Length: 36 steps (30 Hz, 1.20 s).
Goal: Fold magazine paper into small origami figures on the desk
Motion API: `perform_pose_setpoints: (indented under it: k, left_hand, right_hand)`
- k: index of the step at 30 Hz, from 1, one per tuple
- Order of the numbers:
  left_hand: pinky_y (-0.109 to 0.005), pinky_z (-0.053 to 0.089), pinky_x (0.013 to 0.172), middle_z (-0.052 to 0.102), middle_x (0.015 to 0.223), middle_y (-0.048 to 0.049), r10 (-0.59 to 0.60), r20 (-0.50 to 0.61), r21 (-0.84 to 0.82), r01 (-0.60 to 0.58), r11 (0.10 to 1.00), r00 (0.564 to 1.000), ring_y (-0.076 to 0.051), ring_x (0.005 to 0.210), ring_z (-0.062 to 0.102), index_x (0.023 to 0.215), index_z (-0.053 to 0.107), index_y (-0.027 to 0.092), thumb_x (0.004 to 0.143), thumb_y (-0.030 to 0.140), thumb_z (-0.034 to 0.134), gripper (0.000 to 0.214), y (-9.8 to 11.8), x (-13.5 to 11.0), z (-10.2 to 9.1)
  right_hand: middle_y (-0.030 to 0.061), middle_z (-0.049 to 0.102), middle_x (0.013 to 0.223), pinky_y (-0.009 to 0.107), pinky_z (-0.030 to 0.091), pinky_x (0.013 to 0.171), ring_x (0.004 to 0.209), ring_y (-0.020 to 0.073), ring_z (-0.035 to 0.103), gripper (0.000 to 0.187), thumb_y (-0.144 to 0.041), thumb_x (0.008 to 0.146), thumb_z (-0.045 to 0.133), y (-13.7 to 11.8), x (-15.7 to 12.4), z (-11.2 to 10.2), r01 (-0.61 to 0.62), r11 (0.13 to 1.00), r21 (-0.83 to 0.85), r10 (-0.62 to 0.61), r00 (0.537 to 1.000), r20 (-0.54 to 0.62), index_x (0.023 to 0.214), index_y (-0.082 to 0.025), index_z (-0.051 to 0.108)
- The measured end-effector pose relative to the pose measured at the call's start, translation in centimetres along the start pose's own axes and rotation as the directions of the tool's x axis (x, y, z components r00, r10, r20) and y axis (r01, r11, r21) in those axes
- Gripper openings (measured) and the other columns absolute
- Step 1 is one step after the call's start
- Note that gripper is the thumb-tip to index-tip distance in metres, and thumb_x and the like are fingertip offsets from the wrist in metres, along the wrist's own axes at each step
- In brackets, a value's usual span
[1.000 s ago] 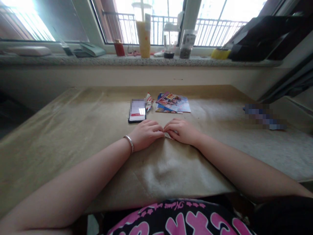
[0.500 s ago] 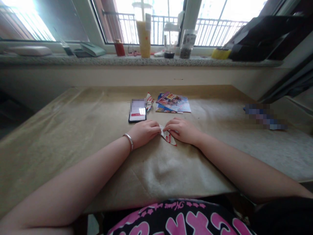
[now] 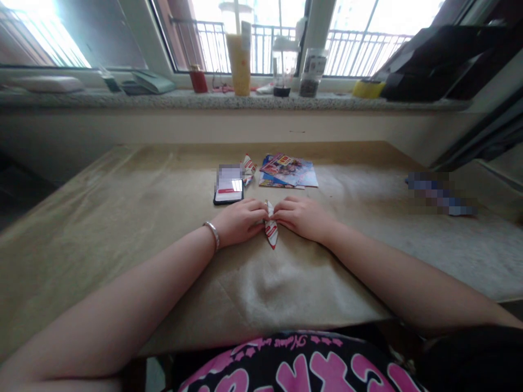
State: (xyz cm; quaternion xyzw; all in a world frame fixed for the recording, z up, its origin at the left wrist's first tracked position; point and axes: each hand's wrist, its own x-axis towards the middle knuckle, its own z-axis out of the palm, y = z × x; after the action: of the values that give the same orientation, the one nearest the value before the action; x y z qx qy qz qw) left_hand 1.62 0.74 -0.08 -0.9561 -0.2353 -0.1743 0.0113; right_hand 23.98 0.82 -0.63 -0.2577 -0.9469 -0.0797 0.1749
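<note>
Between my two hands, low over the table, is a folded paper piece point(image 3: 271, 234), white with red print, narrow and pointed at its near end. My left hand point(image 3: 242, 220), with a silver bangle at the wrist, pinches its left edge. From the other side my right hand point(image 3: 300, 216) grips the right edge, fingers bent and close together. The fingers hide part of the paper's middle. Just beyond my left hand lies a phone point(image 3: 229, 193) with a lit screen. Another folded paper piece point(image 3: 248, 166) of like print sits beside the phone.
Colourful printed sheets point(image 3: 289, 171) lie stacked past my right hand. A blurred-out flat item point(image 3: 441, 195) rests at the far right of the cloth-covered table point(image 3: 122, 218). Along the windowsill point(image 3: 183, 100) stand a tall yellow drink cup point(image 3: 240, 60), a red jar point(image 3: 198, 80) and other containers.
The folded paper has turned, its near tip swinging left to point almost straight toward me. It looks narrower now, and both hands have shifted slightly around it.
</note>
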Motion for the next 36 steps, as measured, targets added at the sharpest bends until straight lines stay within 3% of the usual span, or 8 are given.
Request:
perform_pose_setpoints:
  k: [4,9,15,20,25,30,36]
  left_hand:
    - [-0.028,0.048,0.083,0.064,0.098,-0.0062,0.030,0.004,0.013,-0.030,0.999,1.000,-0.015,0.092,0.058,0.092,0.064,0.018,0.089,0.028,0.051,0.016,-0.1,0.1,-0.1]
    - [-0.026,0.048,0.075,0.066,0.095,-0.0057,0.029,-0.015,0.106,-0.028,0.994,0.999,-0.015,0.084,0.061,0.087,0.066,0.018,0.091,0.026,0.045,0.023,0.1,0.0,0.1]
    - [-0.022,0.047,0.067,0.068,0.088,-0.0034,-0.054,-0.063,-0.016,0.053,0.998,0.997,-0.012,0.076,0.062,0.077,0.066,0.018,0.086,0.026,0.049,0.021,-0.1,0.0,0.5]
    - [-0.023,0.047,0.070,0.066,0.087,-0.0040,-0.088,-0.049,-0.040,0.086,0.995,0.995,-0.013,0.078,0.062,0.079,0.065,0.018,0.085,0.026,0.050,0.018,0.0,0.0,0.3]
    - [-0.025,0.046,0.074,0.063,0.091,-0.0047,-0.077,0.017,0.034,0.076,0.997,0.997,-0.015,0.082,0.059,0.088,0.063,0.018,0.084,0.025,0.054,0.012,0.4,0.1,0.0]
    - [-0.024,0.043,0.068,0.062,0.087,-0.0041,-0.083,0.016,0.173,0.079,0.982,0.996,-0.014,0.076,0.056,0.086,0.060,0.017,0.086,0.025,0.053,0.010,0.9,0.4,0.1]
    - [-0.027,0.039,0.058,0.062,0.080,-0.0046,-0.060,0.010,0.357,0.052,0.933,0.998,-0.017,0.070,0.058,0.082,0.059,0.015,0.090,0.027,0.047,0.018,1.5,0.4,0.0]
  right_hand:
    - [0.0061,0.067,0.095,0.030,0.043,0.075,0.089,0.0188,0.054,0.025,-0.028,0.093,0.043,-0.1,0.1,-0.1,0.015,0.999,-0.029,-0.015,1.000,0.010,0.095,-0.021,0.067]
    - [0.0060,0.066,0.096,0.031,0.043,0.078,0.090,0.0191,0.054,0.021,-0.025,0.089,0.047,0.0,-0.1,-0.1,0.022,1.000,0.003,-0.022,1.000,-0.014,0.097,-0.021,0.066]
    - [0.0064,0.066,0.097,0.031,0.041,0.077,0.092,0.0197,0.054,0.022,-0.031,0.090,0.046,-0.2,0.0,-0.4,0.041,0.998,-0.045,-0.042,0.999,-0.015,0.095,-0.021,0.065]
    - [0.0068,0.067,0.093,0.032,0.038,0.074,0.094,0.0203,0.054,0.021,-0.027,0.092,0.044,-1.1,0.2,-0.6,0.088,0.990,-0.109,-0.085,0.996,0.030,0.098,-0.021,0.063]
    - [0.0058,0.068,0.087,0.029,0.039,0.071,0.085,0.0187,0.056,0.017,-0.024,0.086,0.049,-1.4,0.5,-0.4,-0.059,0.998,-0.028,0.058,0.998,-0.010,0.087,-0.020,0.065]
    - [0.0032,0.068,0.077,0.027,0.042,0.071,0.079,0.0173,0.058,0.014,-0.018,0.079,0.053,-1.2,0.8,-0.2,-0.132,0.979,0.153,0.140,0.989,-0.043,0.078,-0.020,0.067]
    - [0.0036,0.068,0.080,0.027,0.043,0.074,0.081,0.0174,0.059,0.012,-0.016,0.074,0.057,-0.9,0.5,0.3,-0.219,0.937,0.273,0.242,0.969,-0.052,0.079,-0.020,0.067]
